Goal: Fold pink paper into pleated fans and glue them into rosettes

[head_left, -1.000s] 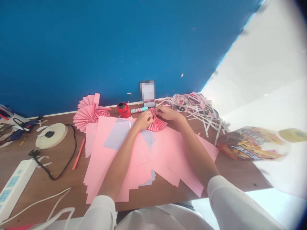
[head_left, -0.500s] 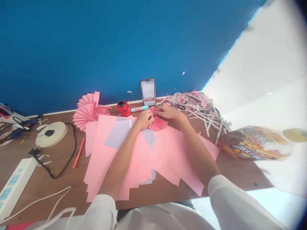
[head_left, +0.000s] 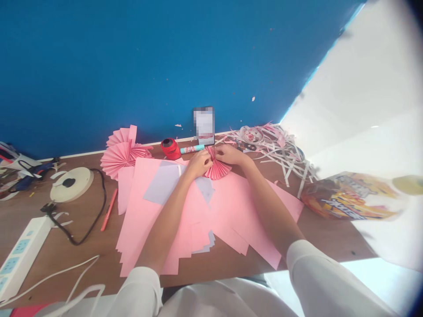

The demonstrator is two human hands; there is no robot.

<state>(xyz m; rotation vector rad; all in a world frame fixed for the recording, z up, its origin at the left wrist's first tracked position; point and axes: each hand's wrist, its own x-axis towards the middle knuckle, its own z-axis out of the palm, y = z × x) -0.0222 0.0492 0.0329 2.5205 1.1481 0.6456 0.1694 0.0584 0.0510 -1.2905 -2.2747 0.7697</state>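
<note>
My left hand (head_left: 198, 164) and my right hand (head_left: 229, 155) pinch a pleated pink paper fan (head_left: 217, 167) from either side, at its narrow gathered top. The fan's folds spread downward onto a loose pile of pink paper sheets (head_left: 172, 229), and a pale grey-lilac sheet (head_left: 161, 185) lies among them. Two pleated pink paper rosettes (head_left: 120, 158) lie overlapped on the table to the left of my left hand. A red tape roll (head_left: 171, 149) and a blue-and-white marker (head_left: 192, 149) sit just beyond my hands.
A wooden table (head_left: 330, 233) stands against a blue wall (head_left: 165, 66). A pixelated card (head_left: 204, 125) stands at the back. White and pink paper scraps (head_left: 274, 152) lie at right, beside a printed snack bag (head_left: 350, 197). Left are a white power strip (head_left: 21, 251), a black cord (head_left: 82, 233), a cream tape roll (head_left: 71, 184) and a pink pen (head_left: 109, 210).
Both hands stay on the fan with little visible movement. The whole view has shifted slightly, so the table items sit a little higher in the frame.
</note>
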